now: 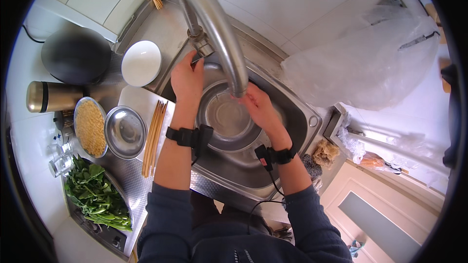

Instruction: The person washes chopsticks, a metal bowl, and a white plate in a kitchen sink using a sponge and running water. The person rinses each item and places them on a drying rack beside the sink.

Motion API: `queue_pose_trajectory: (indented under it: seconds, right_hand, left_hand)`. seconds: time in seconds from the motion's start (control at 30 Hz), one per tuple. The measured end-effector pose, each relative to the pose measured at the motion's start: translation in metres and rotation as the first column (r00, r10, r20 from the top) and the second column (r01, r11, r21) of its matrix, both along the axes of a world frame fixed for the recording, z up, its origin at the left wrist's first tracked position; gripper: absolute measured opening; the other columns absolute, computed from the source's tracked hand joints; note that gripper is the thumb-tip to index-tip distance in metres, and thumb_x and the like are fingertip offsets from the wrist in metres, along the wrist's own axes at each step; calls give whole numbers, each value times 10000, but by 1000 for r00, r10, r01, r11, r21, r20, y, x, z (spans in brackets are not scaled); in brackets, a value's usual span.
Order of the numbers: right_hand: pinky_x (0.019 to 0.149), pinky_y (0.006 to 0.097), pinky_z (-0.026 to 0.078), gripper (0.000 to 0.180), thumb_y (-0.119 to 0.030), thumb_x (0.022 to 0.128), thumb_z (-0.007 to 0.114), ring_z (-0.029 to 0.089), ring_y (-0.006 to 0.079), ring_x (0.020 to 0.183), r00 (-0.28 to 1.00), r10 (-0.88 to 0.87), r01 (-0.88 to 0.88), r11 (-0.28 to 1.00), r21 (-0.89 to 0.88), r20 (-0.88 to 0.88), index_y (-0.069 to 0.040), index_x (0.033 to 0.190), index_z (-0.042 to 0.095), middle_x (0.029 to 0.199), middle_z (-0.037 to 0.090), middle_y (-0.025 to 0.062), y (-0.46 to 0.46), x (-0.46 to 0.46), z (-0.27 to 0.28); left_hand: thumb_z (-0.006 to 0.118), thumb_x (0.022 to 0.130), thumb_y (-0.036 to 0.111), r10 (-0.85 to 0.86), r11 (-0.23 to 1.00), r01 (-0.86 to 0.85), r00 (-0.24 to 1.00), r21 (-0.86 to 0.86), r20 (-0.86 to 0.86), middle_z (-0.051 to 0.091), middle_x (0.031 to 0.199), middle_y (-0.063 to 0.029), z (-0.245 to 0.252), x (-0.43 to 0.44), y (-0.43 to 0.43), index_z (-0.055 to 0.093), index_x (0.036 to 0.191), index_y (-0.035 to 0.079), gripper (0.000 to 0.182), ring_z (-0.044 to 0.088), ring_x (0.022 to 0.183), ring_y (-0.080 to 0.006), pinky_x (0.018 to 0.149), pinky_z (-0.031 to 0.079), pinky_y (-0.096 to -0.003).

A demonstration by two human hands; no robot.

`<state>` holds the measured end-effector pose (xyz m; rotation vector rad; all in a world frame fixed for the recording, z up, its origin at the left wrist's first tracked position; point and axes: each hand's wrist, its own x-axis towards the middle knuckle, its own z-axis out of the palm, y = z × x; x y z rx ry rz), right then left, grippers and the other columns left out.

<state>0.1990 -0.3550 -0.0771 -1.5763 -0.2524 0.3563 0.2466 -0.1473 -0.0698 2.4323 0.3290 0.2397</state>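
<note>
A curved metal faucet point(221, 18) arches over the stainless-steel sink point(292, 131). At its base, the thumb and fingers of my left hand point(188, 76) are closed around the small faucet lever point(197, 59). My right hand point(259, 107) is directly below the spout, its fingertips partly hidden by the spout end. A round metal basin point(228, 117) rests in the sink, with what looks like clear water inside. My right hand is over the basin's right side; whether its fingers touch the rim is hard to see.
Left of the sink are chopsticks point(155, 138) on a white board point(133, 96), a white bowl point(141, 63), a metal lid point(125, 132), a plate of yellow beans point(89, 128), leafy greens point(97, 190) and a dark pan point(76, 54). A plastic bag point(362, 62) hangs at right.
</note>
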Motion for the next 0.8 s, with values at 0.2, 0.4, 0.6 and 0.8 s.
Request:
queue_pose_trajectory:
  seconds: [0.2, 0.4, 0.6, 0.8]
  right_hand:
    - [861, 273, 501, 351, 29, 957, 476, 639, 143, 931, 989, -103, 110, 992, 64, -108, -29, 1279, 603, 1288, 596, 110, -8, -47, -24]
    - [833, 258, 498, 334, -2, 970, 490, 641, 135, 931, 972, -165, 174, 984, 41, -169, -43, 1278, 615, 1220, 616, 94, -9, -64, -33]
    - [793, 243, 496, 291, -48, 995, 497, 644, 117, 942, 945, -200, 216, 976, 35, -260, -51, 1256, 627, 1146, 642, 58, -5, -61, -39]
    - [807, 266, 515, 297, -143, 1022, 472, 653, 139, 973, 904, -199, 248, 965, 86, -379, -22, 1252, 615, 1082, 665, 60, 3, -40, -39]
  left_hand:
    - [634, 864, 199, -93, 994, 80, 979, 76, 179, 664, 784, -186, -6, 5, 5, 706, 879, 71, 148, 639, 742, -406, 671, 507, -492]
    - [674, 840, 138, -121, 967, 74, 976, 246, 182, 675, 800, -143, -18, 10, 6, 693, 868, 65, 80, 656, 758, -333, 693, 513, -408]
    - [709, 842, 144, -108, 969, 60, 975, 241, 192, 689, 838, -129, -20, 5, 2, 709, 938, 82, 114, 670, 790, -300, 720, 523, -362]
    - [639, 890, 136, 86, 976, -37, 970, -215, 226, 682, 895, -120, -14, -20, -17, 659, 1091, 53, 218, 665, 798, -261, 716, 521, -383]
